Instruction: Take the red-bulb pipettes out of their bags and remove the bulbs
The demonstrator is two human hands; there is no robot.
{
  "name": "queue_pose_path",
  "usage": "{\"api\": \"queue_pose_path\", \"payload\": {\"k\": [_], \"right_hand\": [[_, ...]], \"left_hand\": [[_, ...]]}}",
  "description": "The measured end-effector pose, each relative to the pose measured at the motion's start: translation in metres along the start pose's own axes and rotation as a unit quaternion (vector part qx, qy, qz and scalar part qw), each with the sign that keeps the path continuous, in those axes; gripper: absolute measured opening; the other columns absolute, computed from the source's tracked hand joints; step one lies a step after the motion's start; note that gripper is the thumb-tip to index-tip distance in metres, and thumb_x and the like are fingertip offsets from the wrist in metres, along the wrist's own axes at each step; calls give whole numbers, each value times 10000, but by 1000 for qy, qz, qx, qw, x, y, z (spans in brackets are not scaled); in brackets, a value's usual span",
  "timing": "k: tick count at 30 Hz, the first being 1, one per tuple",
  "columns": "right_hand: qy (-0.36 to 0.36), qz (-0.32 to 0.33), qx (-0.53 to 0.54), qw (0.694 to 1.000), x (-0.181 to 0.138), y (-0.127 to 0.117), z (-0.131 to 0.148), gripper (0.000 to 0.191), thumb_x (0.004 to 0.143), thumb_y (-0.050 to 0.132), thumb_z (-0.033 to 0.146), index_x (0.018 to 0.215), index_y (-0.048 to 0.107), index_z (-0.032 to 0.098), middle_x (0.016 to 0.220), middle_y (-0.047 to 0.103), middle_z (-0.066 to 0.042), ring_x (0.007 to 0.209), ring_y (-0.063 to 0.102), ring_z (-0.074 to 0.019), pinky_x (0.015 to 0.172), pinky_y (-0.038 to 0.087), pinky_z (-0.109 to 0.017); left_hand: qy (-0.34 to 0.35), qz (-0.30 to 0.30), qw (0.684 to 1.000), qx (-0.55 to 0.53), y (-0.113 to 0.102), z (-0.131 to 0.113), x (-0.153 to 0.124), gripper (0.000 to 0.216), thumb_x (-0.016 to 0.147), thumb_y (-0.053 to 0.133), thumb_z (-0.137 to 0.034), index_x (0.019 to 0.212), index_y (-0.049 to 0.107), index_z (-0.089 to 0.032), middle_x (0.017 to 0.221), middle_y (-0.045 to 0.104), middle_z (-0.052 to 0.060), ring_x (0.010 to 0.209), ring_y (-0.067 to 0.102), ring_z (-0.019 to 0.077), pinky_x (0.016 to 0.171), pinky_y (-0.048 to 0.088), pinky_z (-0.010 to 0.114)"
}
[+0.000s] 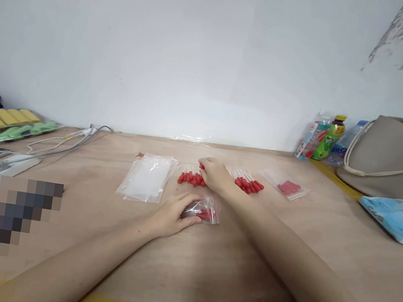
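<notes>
My left hand (pixel 172 215) is curled around a small clear zip bag (pixel 211 213) lying on the table, thumb along its near edge and fingers over the far side. Red pieces show inside that bag. Beyond it, my right hand (pixel 216 175) is closed in a pinch, with a red tip showing at the fingers. Red-tipped white sticks (pixel 189 177) lie in a bunch under and left of this hand. Another bunch of red-tipped sticks (pixel 249 184) fans out to its right. The shafts of some sticks are hidden by the hand.
Flat clear bags (pixel 146 178) lie left of the sticks. A clear bag with red pieces (pixel 289 188) lies at right. Further right are bottles (pixel 328 139), a grey bag (pixel 393 159) and a blue packet (pixel 399 221). Cables (pixel 69 144) and packed yellow items (pixel 7 117) sit at left.
</notes>
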State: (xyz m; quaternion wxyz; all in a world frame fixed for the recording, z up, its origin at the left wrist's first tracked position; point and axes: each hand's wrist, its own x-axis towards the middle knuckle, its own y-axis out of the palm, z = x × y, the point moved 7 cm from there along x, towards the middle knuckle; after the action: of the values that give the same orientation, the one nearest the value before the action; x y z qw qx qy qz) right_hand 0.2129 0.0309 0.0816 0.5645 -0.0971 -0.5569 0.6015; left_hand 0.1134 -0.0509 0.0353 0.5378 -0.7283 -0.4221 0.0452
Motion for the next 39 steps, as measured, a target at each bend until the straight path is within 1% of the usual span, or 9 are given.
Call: {"api": "queue_pose_path", "payload": {"k": [4,7,13,18,22,27,31,35,39], "right_hand": [[-1,35,18,999,0,14,4,386,713,580,137,1099,570,139,1010,635,-106,965,562,-206,832,426,-311],[20,23,55,998,-7,6,0,493,700,634,252,1163,514,131,1064,622,-108,954,575,-197,806,448,-307],[69,-81,138,985,-59,-31,-23,162,759,542,252,884,602,168,756,633,-19,668,568,-131,624,441,-258],[37,14,184,982,-98,-22,-27,83,742,574,248,735,624,182,724,624,-20,665,552,-134,629,429,-260],[-25,88,195,977,-101,-14,-8,159,737,622,327,828,669,205,799,629,-26,750,551,-150,711,422,-283],[-36,162,201,965,-96,-3,5,224,664,691,336,834,671,192,839,614,-20,786,547,-157,709,417,-271],[-8,169,199,965,-97,6,1,158,673,670,268,790,646,165,774,612,-11,713,538,-139,639,409,-248],[49,138,230,962,-98,6,-9,148,703,611,205,839,593,150,747,597,-8,640,514,-112,568,397,-227],[97,125,328,931,-99,0,-16,205,693,623,230,877,572,154,756,583,-2,594,502,-89,541,412,-219]], "left_hand": [[1,2,1000,-13,0,0,0,379,797,569,-350,1135,465,-212,1090,566,67,971,544,206,829,443,336],[1,6,1000,-20,0,-1,0,383,800,567,-344,1144,459,-216,1097,564,65,983,539,205,839,440,337],[3,4,1000,-19,0,-2,0,406,807,553,-361,1167,444,-208,1115,563,73,993,536,208,850,437,345],[-6,4,1000,-10,0,-2,1,433,805,550,-372,1189,427,-212,1131,561,69,1005,533,210,859,435,350],[-7,4,1000,-4,1,-2,2,433,805,548,-370,1189,423,-213,1134,559,71,1001,536,213,856,438,357],[-1,-1,1000,-2,2,-3,2,398,829,517,-370,1181,428,-207,1130,560,76,1012,533,213,871,429,356],[-2,7,1000,-3,3,-3,2,384,842,500,-369,1182,426,-209,1111,568,65,993,537,203,854,431,343],[-1,5,1000,-2,2,-2,2,411,825,524,-369,1189,421,-208,1127,559,69,1001,533,209,855,430,349],[-12,4,1000,4,1,0,1,427,817,528,-403,1184,424,-211,1133,556,71,992,535,214,854,430,362]]}}
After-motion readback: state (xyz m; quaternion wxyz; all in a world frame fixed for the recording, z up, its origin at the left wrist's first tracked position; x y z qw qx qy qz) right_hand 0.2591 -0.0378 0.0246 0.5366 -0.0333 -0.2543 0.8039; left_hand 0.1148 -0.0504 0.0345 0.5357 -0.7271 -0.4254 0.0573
